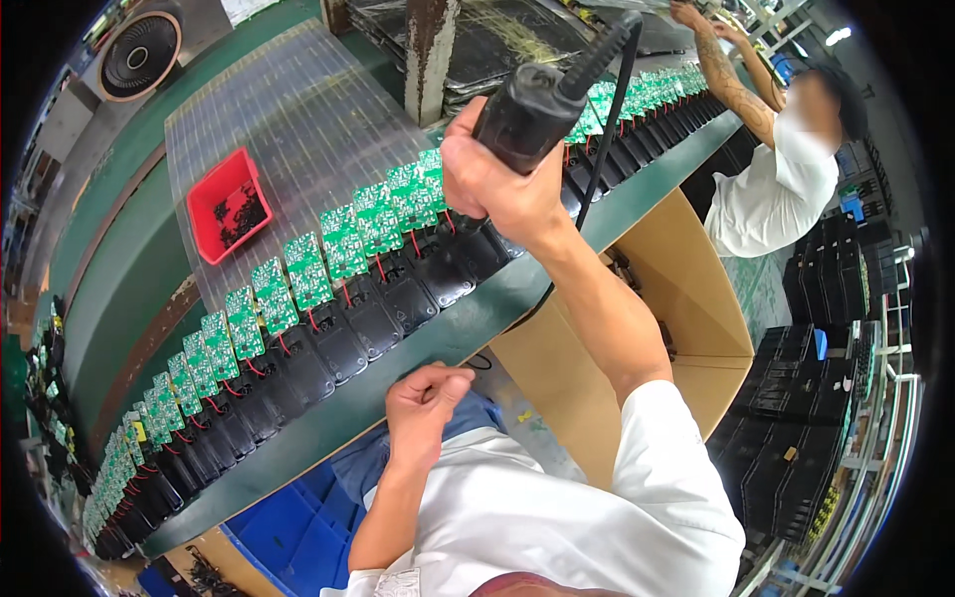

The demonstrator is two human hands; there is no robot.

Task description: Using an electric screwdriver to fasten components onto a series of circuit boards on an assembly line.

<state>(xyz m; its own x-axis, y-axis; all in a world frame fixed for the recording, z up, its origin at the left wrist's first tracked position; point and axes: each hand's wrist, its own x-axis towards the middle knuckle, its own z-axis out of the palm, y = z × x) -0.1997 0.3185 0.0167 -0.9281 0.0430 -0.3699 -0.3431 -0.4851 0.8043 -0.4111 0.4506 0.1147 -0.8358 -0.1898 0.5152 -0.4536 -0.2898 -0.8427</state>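
Observation:
My right hand is wrapped around a corded black electric screwdriver, held tilted over the row, its cable end up. The tip points down toward a black plastic housing; whether it touches cannot be seen. Along the bench runs a long row of such housings, joined by red wires to green circuit boards lying beyond them. Close to the bench's near edge, my left hand is closed with fingers curled together; anything inside is hidden.
A red bin with small black parts stands on a ribbed clear sheet. A rusty post rises behind. Below the bench are a cardboard box and blue crates. Another person works at far right.

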